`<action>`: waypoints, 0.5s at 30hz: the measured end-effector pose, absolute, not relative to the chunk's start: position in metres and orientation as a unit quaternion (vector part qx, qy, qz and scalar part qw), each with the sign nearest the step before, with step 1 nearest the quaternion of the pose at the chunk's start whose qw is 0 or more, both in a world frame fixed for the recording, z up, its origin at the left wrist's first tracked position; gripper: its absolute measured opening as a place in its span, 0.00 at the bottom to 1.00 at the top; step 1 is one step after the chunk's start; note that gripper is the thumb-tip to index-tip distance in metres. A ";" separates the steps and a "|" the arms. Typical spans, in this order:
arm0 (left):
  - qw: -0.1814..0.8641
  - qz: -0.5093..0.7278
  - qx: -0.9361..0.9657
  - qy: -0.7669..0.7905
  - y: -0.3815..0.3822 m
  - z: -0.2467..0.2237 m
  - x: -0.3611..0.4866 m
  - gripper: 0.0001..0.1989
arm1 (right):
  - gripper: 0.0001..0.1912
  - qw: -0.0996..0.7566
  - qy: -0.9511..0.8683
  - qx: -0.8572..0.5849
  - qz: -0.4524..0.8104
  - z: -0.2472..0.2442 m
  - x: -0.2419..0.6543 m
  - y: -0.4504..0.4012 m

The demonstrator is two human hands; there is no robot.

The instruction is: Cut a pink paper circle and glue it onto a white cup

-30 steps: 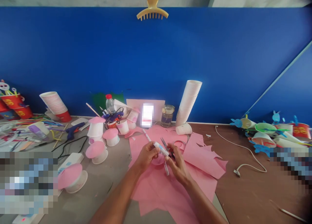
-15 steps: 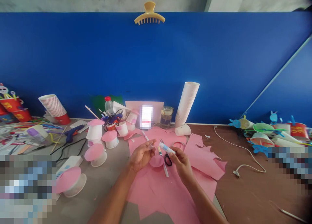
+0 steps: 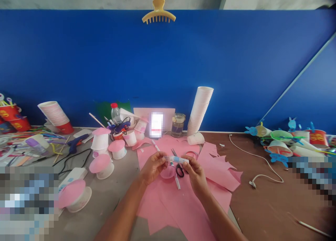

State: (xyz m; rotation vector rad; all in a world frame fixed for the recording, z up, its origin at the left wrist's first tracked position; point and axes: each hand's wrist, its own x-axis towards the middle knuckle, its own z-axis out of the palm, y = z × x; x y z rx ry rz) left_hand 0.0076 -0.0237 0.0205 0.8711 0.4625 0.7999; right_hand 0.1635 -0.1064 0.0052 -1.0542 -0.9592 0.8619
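A small white-and-blue tube of glue [image 3: 176, 159] lies level between my hands, above the pink paper sheets [image 3: 183, 213]. My left hand [image 3: 154, 168] pinches its left end, and my right hand [image 3: 195, 174] grips its right end. Just below my fingers lie a round pink paper piece [image 3: 168, 172], black-handled scissors [image 3: 180, 170] and a white pen-like stick [image 3: 177, 181]. My hands partly hide the scissors' blades.
Pink-topped white paper cups [image 3: 102, 165] stand left of the paper, near a blue glue gun [image 3: 75, 143]. Behind are a tall paper-cup stack [image 3: 199, 110], a glass jar [image 3: 177, 125] and a blue wall [image 3: 168, 66]. A white cable [image 3: 256, 157] crosses the brown tabletop.
My left hand has come back from beside the tube and now holds its left end. The tube has swung level, and the view has shifted slightly.
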 end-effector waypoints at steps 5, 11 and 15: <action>0.799 0.372 0.421 0.214 -0.023 0.018 0.007 0.16 | 0.13 0.662 -0.448 -0.473 0.370 -0.004 0.164 -0.105; 0.779 0.392 0.440 0.216 -0.022 0.015 0.007 0.15 | 0.13 0.635 -0.484 -0.506 0.325 -0.011 0.167 -0.105; 0.757 0.399 0.470 0.217 -0.022 0.012 0.009 0.14 | 0.14 0.631 -0.488 -0.518 0.307 -0.011 0.166 -0.105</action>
